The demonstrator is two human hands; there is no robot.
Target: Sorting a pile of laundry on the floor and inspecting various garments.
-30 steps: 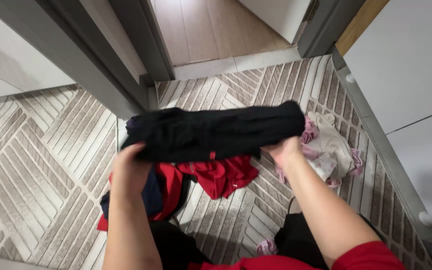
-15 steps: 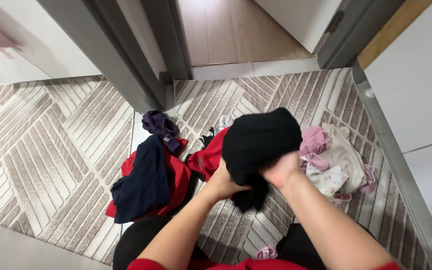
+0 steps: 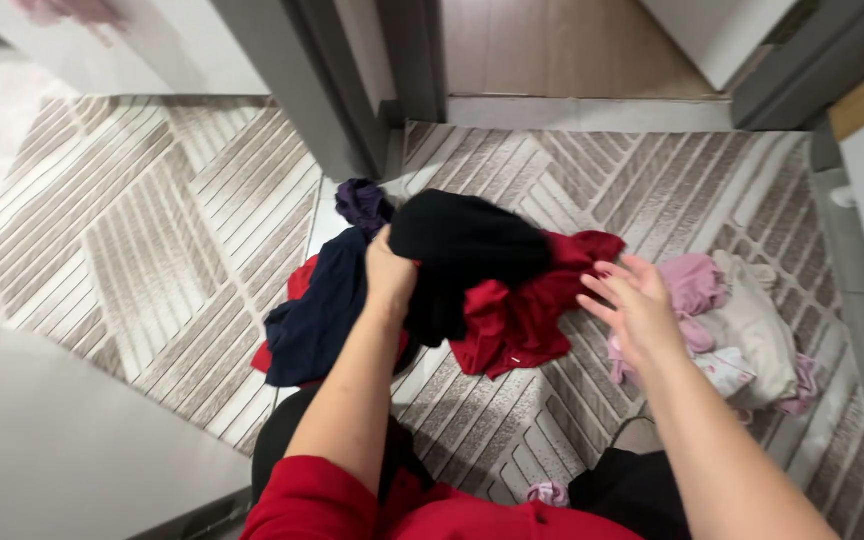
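- Left hand (image 3: 389, 272): the fingers are closed on a bunched black garment (image 3: 467, 245), which is gripped at its left edge and held up over the clothes on the floor.
- Right hand (image 3: 635, 305): it is held open in the air with the fingers spread apart, palm turned toward the left; nothing is grasped and nothing is touched by it. It is seen just to the right of the black garment, well clear of its edge.
- The black garment is rolled into a thick bundle; a loose end hangs down below the left hand, in front of the red cloth.
- A crumpled red garment (image 3: 527, 315) is spread on the floor beneath and to the right of the black bundle, between the two hands.
- A dark navy garment (image 3: 317, 310) lies to the left of the left forearm, partly on top of more red fabric (image 3: 300, 282) that shows at its edges.
- A small purple piece (image 3: 362, 203) is seen just above the navy one, near the foot of the grey door frame (image 3: 337, 110).
- A heap of pink and cream clothes (image 3: 742, 320) lies at the right, behind and beside the right hand.
- A small pink item (image 3: 549, 493) rests low in the view, between the person's dark-clad legs.
- The floor (image 3: 152, 230) is covered by tiles with a beige striped chevron pattern; a wooden floor (image 3: 552, 45) is visible beyond the threshold at the top.
- Red sleeves (image 3: 312, 500) are worn on the upper arms.
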